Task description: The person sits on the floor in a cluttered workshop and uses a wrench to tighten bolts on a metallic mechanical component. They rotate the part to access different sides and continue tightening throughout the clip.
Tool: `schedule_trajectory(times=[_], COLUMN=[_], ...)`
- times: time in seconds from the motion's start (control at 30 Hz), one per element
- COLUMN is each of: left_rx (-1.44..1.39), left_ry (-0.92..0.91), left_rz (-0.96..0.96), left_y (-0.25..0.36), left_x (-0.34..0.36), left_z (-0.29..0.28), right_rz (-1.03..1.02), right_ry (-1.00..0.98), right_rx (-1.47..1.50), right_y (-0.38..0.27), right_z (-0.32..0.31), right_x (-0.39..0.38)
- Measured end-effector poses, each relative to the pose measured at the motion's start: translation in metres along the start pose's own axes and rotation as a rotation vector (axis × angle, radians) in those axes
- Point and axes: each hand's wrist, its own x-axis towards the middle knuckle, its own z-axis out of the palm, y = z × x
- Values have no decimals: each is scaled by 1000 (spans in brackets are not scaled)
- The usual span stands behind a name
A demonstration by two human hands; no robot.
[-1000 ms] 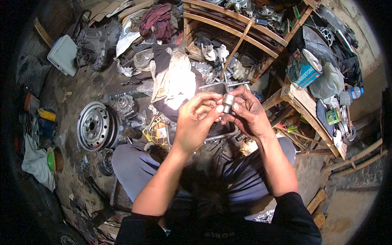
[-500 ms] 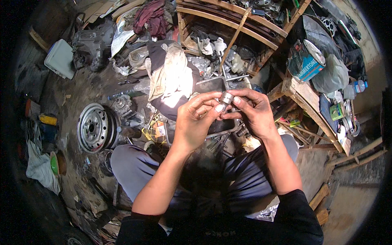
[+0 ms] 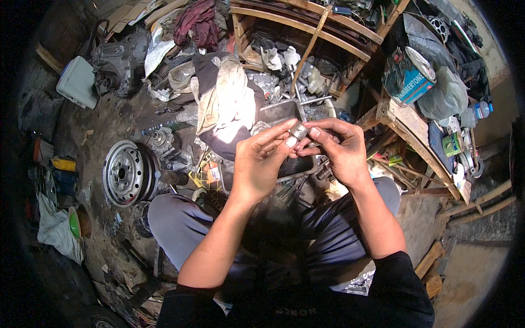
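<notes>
Workshop floor (image 3: 123,120) carries a steel wheel rim (image 3: 114,183) at left; left hand (image 3: 260,161) and right hand (image 3: 343,156) pinch a cylindrical metal socket (image 3: 298,130) between nearly closed thumbs and fingertips

Head-mounted on the left of a pair, looking steeply down, fisheye-wide, upright, close over left hand (image 3: 260,164) and right hand (image 3: 344,156), out to steel wheel (image 3: 114,183) and slatted wooden rack (image 3: 344,45) farther off, bending toward the margins

Silver-grey metal cylinder (image 3: 298,130), silver wheel (image 3: 129,185), maroon cloth (image 3: 197,24), blue can (image 3: 413,86) with white lettering, grey-blue trousers (image 3: 178,224), black shirt (image 3: 273,303).
</notes>
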Motion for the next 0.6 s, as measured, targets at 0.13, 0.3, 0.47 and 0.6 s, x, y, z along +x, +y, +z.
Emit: schedule_trajectory(times=[0.13, 0.3, 0.47, 0.6], left_rx=[-18, -69, -114, -316], left_ry=[-13, -24, -19, -19], left_rz=[-43, -58, -90, -162], left_y=[-1, -5, -5, -6], left_x=[1, 3, 3, 3], left_z=[-1, -3, -4, -5], right_rz=[-9, 13, 20, 42], right_ry=[-14, -4, -8, -32], right_rx=[4, -25, -43, -24], right_y=[1, 1, 0, 1], right_z=[0, -1, -1, -1], right_x=[1, 3, 2, 1])
